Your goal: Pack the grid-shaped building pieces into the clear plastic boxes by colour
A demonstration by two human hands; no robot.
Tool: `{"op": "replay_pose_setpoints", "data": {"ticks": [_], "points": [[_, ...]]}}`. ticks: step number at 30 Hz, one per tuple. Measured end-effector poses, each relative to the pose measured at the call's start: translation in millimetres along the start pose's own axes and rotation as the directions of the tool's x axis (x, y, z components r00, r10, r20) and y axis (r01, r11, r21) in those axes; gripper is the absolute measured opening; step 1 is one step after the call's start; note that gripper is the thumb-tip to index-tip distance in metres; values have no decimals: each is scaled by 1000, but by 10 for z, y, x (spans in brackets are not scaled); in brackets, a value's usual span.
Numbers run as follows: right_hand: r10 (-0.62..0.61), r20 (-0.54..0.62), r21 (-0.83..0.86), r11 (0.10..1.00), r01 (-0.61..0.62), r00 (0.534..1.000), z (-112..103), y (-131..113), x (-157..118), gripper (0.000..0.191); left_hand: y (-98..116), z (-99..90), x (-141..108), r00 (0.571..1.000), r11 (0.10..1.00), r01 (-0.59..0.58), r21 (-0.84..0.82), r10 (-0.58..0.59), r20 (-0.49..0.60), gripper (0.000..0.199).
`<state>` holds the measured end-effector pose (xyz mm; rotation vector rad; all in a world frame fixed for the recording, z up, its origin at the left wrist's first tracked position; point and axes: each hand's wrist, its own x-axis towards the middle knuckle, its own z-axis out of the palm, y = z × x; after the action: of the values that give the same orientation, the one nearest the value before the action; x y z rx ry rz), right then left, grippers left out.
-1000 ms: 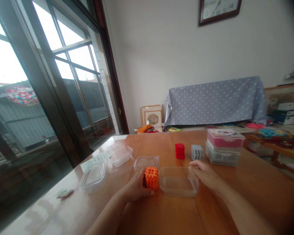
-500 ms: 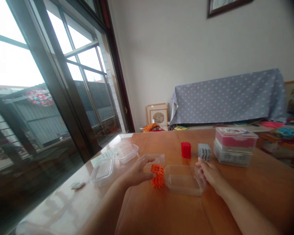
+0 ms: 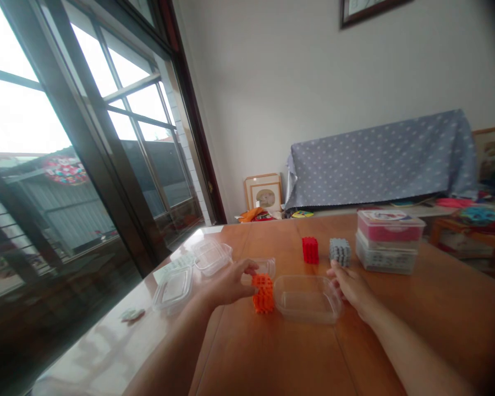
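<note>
An orange stack of interlocking plastic pieces (image 3: 264,297) stands upright on the table just left of a clear plastic container (image 3: 305,305). My left hand (image 3: 233,283) is at the stack's left side, thumb and fingers curved but apart; its thumb tip is close to the stack's edge, and whether it touches is unclear. At the container's right end, my right hand (image 3: 352,289) has its fingers closed on the rim, partly hidden by the clear wall. Beyond it stand a red stack (image 3: 311,251) and a grey stack (image 3: 339,253) of similar pieces.
Two stacked plastic boxes (image 3: 390,242) stand at the right, the upper one pink inside. Clear lids or trays (image 3: 174,289) lie on the left over a printed sheet. Small pale pieces (image 3: 132,315) sit near the left edge. Another clear tray (image 3: 267,268) is behind the orange stack.
The view has shifted slightly. My left thumb, which lay across the orange stack's left side, has drawn back toward its edge. My right hand stays at the container.
</note>
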<state>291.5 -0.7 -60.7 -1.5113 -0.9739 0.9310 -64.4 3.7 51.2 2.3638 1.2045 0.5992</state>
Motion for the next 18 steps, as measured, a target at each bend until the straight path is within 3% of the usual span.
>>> {"op": "replay_pose_setpoints", "data": {"ticks": [4,8,13,18], "points": [[67,-3,164,984,-65,998,13,-7,21,53,147,1,15,992,1000,-23,-19,21,-126,46],[103,65,286,951,-118,993,38,-24,54,60,483,147,88,979,998,-69,1,68,-194,35],[140,160,379,905,-192,977,48,-53,38,63,908,609,287,988,998,-57,39,62,-140,31],[137,159,386,903,-189,978,37,-116,-24,63,1039,985,555,1000,997,-10,74,10,-4,27]]}}
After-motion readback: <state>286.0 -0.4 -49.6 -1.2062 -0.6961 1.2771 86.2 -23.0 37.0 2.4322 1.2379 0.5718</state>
